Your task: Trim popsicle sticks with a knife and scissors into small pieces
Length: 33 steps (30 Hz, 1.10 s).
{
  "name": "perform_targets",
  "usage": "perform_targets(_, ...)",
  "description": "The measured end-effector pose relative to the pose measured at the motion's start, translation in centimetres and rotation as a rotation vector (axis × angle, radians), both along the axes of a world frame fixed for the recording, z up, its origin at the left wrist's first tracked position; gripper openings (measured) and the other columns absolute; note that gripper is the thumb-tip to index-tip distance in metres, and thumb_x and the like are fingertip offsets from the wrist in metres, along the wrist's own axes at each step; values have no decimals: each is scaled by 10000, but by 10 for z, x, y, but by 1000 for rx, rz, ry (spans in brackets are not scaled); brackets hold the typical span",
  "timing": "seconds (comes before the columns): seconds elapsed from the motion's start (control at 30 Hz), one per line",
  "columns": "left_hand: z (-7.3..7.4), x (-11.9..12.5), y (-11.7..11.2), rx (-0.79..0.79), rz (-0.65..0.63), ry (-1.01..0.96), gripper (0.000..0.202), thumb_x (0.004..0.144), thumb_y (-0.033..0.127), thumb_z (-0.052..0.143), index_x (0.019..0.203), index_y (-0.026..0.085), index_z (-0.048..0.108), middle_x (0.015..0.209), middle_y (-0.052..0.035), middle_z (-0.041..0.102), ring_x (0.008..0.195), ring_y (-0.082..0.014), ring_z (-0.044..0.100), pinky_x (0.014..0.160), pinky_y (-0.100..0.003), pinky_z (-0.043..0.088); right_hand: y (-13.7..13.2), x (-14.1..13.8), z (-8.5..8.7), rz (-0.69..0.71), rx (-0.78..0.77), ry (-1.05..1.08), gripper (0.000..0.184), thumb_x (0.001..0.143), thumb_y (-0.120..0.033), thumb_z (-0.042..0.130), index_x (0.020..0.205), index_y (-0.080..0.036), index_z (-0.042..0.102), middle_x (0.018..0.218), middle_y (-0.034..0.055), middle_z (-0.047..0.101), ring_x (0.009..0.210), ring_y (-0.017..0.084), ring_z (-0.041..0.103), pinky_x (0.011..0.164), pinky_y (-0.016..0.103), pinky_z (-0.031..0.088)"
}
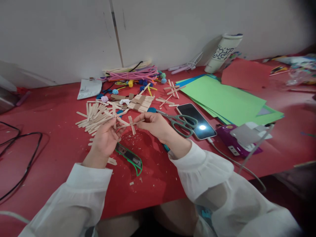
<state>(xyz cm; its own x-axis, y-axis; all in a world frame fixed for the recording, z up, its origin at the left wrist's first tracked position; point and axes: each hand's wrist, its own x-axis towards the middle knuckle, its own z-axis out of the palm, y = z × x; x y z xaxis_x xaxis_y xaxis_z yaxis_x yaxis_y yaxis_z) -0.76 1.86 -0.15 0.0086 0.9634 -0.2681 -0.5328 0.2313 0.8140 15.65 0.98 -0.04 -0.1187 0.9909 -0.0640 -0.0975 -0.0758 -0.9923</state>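
Note:
My left hand (105, 140) and my right hand (155, 125) are both closed on a small piece made of crossed wooden craft sticks (129, 124), held just above the red table (56, 144). The left fingers pinch its left end, the right fingers its right end. Behind the hands lies a loose pile of craft sticks (95, 117), and further back a flat panel of joined sticks (140, 102). A green utility knife (129, 157) lies on the table under my left wrist, with wood shavings around it.
Green-handled scissors (182, 122) and a phone (196, 121) lie right of my hands. Green paper sheets (227, 100), red paper (244, 74), a purple glue gun (234, 141) with its cable, pink pipe cleaners (133, 75), a white tumbler (223, 52) and black cables (22, 158) at left.

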Motion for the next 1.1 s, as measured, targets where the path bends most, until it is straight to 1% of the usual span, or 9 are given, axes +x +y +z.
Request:
perform_targets(0.13, -2, -1, 1, 22, -15, 7, 119, 698, 164, 591, 583, 170, 561, 614, 39, 608, 601, -77, 582, 618, -207, 495, 0, 0, 0, -2, -15, -11, 71, 650, -102, 592, 686, -158, 617, 537, -64, 580, 488, 51, 489, 520, 204, 363)
perform_targets(0.3, 2, 1, 0, -22, 4, -6, 20, 677, 151, 617, 668, 168, 611, 624, 39, 620, 585, -86, 580, 620, -234, 502, -1, -1, 2, -6, -43, -8, 45, 651, -132, 624, 689, -156, 622, 585, -47, 604, 518, 55, 495, 539, 209, 371)
perform_targets(0.53, 6, 4, -1, -46, 16, -25, 36, 659, 144, 627, 643, 151, 595, 590, 32, 622, 556, -88, 584, 581, -224, 511, 1, -1, -3, 10, -38, 11, 53, 657, -134, 628, 701, -164, 629, 613, -41, 614, 545, 62, 517, 574, 216, 396)
perform_targets(0.73, 2, 1, -1, -42, 20, -23, 37, 650, 145, 638, 662, 161, 606, 620, 40, 636, 562, -85, 591, 606, -231, 512, 1, -1, -1, 2, -68, 41, 47, 651, -130, 632, 684, -162, 622, 640, -29, 633, 568, 62, 539, 608, 216, 418)
perform_targets(0.8, -1, 1, 0, -17, 16, -5, 51, 642, 158, 650, 673, 161, 609, 637, 39, 635, 583, -87, 593, 627, -237, 506, 1, -1, -1, -3, -55, 23, 45, 648, -133, 627, 681, -162, 617, 620, -36, 622, 549, 61, 527, 588, 214, 410)
perform_targets(0.9, -4, 1, 1, 55, 42, 34, 74, 625, 161, 667, 674, 163, 612, 651, 42, 628, 614, -81, 591, 632, -215, 485, 1, 0, -3, 8, 1, -14, 38, 655, -151, 603, 690, -164, 610, 588, -41, 614, 536, 68, 523, 570, 218, 402)
perform_targets(1.03, -4, 3, 1, 284, 120, 151, 112, 593, 151, 700, 619, 173, 594, 642, 47, 604, 650, -80, 577, 672, -208, 464, 3, 1, -7, 13, 56, -75, 60, 624, -136, 583, 673, -168, 593, 602, -37, 621, 563, 81, 541, 591, 228, 418)
perform_targets(1.1, -3, 3, 0, 349, 140, 198, 131, 579, 147, 719, 615, 178, 596, 640, 47, 594, 659, -86, 569, 701, -222, 460, 4, 2, -8, 20, 54, -106, 83, 600, -114, 573, 660, -170, 589, 620, -31, 624, 580, 89, 548, 604, 234, 423)
